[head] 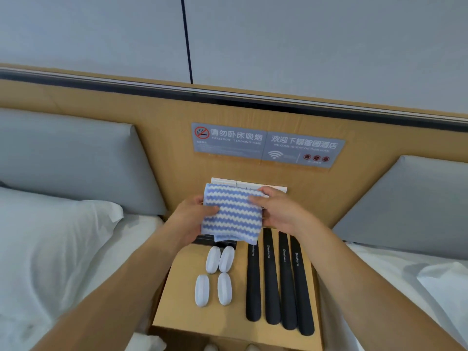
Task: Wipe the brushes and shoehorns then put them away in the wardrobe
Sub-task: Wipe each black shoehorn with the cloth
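A blue and white striped cloth hangs folded above the back of the wooden nightstand. My left hand grips its left edge and my right hand pinches its right edge. Below the cloth, several small white oval brushes lie in two rows on the nightstand's left half. Several long black shoehorns, each printed with the word Shoehorn, lie side by side on the right half. The cloth hides the shoehorns' far ends.
A bed with a white pillow lies to the left and another bed to the right. Behind the nightstand a wooden headboard panel carries grey signs and a white switch plate. A dark object sits under the cloth.
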### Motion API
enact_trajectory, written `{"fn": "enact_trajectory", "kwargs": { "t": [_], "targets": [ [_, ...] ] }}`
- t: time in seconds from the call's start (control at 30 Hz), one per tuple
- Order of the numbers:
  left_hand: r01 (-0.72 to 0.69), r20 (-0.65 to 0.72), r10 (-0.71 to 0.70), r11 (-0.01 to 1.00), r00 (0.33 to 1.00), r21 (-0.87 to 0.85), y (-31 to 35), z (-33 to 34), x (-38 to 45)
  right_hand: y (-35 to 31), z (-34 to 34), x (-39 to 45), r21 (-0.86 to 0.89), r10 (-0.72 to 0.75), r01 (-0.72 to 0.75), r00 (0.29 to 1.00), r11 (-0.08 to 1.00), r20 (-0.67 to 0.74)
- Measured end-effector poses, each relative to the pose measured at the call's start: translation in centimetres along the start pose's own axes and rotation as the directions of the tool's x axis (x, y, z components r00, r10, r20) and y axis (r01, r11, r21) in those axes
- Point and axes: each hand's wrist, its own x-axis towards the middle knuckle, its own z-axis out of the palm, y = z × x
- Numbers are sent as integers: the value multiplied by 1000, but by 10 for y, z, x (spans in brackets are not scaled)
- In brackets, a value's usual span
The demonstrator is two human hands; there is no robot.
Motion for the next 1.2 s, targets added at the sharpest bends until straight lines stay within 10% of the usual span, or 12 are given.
{"fn": "enact_trajectory", "kwargs": {
  "t": [0.27, 0.6, 0.97, 1.2],
  "targets": [
    [43, -193, -23, 994, 981, 99, -64, -50, 12, 78, 39, 39, 54, 229, -233, 971, 971, 69],
    [219, -432, -101, 948, 896, 233, -172, -115, 42, 179, 107, 118, -318, 274, -265, 962, 910, -19],
    [195, -382, -37, 903, 923, 384, -226, -165, 130, 224, 137, 196, -560, 133, -213, 975, 800, -180],
    [161, -178, -6, 459, 984, 874, -260, -171, 159, 241, 113, 196, -552, 54, -239, 943, 799, -329]
  ]
}}
